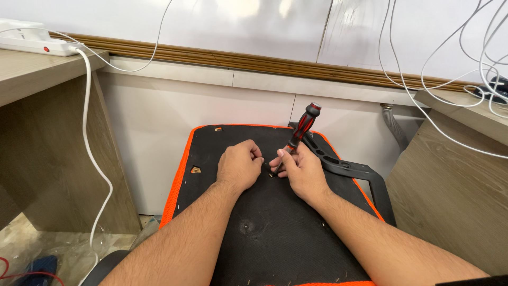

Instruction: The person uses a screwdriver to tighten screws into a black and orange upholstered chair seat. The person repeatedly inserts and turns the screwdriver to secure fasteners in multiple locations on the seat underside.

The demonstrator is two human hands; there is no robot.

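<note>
- Here, in the head view, the right hand (300, 168) is gripping a red-and-black screwdriver (300, 130), its fingers wrapping the shaft below the ribbed handle, which is tilting up and to the right.
- The tip is resting on the black fabric underside of a seat pad (275, 233) edged in orange piping.
- The left hand (239, 165) is curling into a loose fist just beside the tip; whatever it is pinching is too small to make out.
- A black plastic armrest (349, 170) is lying along the pad's right edge, partly hidden behind the right hand.
</note>
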